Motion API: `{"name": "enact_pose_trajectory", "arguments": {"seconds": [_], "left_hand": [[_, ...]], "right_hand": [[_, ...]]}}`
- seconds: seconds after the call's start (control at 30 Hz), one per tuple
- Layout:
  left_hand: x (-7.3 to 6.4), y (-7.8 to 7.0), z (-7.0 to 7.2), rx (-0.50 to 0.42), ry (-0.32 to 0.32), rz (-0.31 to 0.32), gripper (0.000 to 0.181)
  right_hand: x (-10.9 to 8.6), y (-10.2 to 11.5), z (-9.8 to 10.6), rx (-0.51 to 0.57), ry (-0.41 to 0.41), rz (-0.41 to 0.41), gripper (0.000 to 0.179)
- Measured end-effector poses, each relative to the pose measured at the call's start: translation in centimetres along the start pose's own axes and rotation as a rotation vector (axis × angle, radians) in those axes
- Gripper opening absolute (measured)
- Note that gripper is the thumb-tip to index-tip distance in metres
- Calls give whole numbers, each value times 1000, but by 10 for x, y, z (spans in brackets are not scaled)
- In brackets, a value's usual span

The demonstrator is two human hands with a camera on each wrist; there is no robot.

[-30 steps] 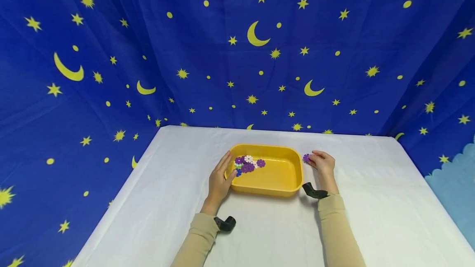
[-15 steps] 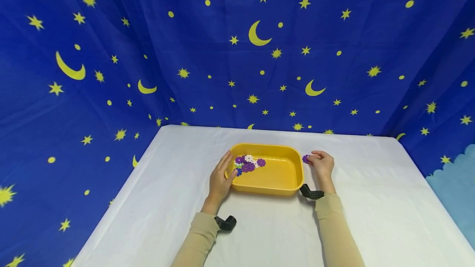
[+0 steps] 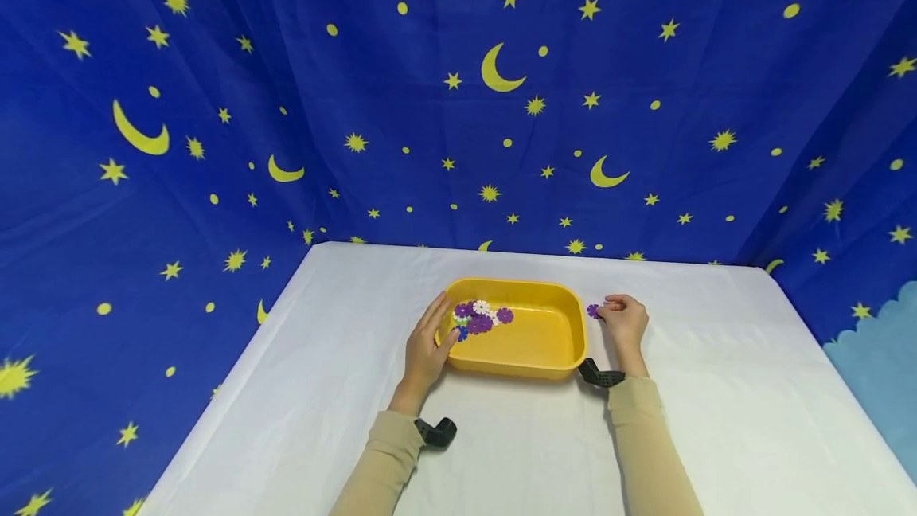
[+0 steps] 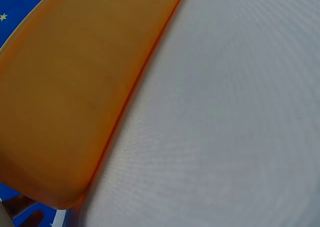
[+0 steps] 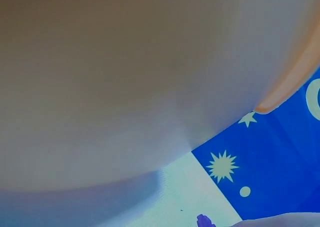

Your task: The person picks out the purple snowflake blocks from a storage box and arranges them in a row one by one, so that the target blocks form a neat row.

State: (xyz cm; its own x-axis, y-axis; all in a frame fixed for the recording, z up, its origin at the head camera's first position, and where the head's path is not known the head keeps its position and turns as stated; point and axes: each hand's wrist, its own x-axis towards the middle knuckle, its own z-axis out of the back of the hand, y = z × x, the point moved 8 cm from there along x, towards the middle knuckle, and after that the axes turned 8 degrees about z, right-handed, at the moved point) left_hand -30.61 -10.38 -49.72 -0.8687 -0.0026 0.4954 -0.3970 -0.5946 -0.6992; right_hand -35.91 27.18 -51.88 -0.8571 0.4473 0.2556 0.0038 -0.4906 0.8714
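My left hand (image 3: 424,349) rests along the left end of a yellow tub (image 3: 533,371), fingers straight against the outside and thumb over the rim. Inside, toward that end, several flower-shaped plastic pieces lie in a loose heap: purple (image 3: 478,325), white (image 3: 481,307), a bit of green and a blue one (image 3: 462,333) by my thumb. Just right of the tub, my right hand (image 3: 626,323) pinches a purple flower-shaped piece (image 3: 593,310) between thumb and fingertips. Part of that purple piece (image 5: 204,221) shows at the bottom of the right wrist view; its grasped side is hidden.
A white cloth covers the table (image 3: 516,452). Behind and to the sides hangs a blue curtain (image 3: 401,102) with yellow moons and stars. Dark wrist mounts (image 3: 602,373) jut inward from both wrists. The tub's wall (image 4: 95,97) fills much of the left wrist view.
My right hand shifts very slightly, and the purple piece in its fingertips dips a little and shows less. My left hand and the tub stay in place.
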Motion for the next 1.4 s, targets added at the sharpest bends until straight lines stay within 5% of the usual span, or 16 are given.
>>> {"name": "enact_pose_trajectory", "arguments": {"seconds": [0.13, 0.5, 0.77, 0.97, 1.2, 1.4], "left_hand": [[0, 1, -1, -19, 10, 10, 54], [0, 0, 1, -8, -3, -8, 54], [0, 1, 0, -17, 6, 0, 54], [-1, 1, -1, -21, 13, 9, 54], [0, -1, 1, -31, 16, -3, 58], [-1, 1, 0, -69, 30, 18, 65]], "right_hand": [[0, -1, 1, 35, 23, -26, 24], [5, 3, 8, 304, 63, -254, 40], [6, 26, 4, 411, 78, -222, 40], [12, 19, -25, 471, 148, -162, 36], [-21, 91, -42, 432, 313, -83, 39], [-39, 105, -66, 452, 403, -50, 35]]}}
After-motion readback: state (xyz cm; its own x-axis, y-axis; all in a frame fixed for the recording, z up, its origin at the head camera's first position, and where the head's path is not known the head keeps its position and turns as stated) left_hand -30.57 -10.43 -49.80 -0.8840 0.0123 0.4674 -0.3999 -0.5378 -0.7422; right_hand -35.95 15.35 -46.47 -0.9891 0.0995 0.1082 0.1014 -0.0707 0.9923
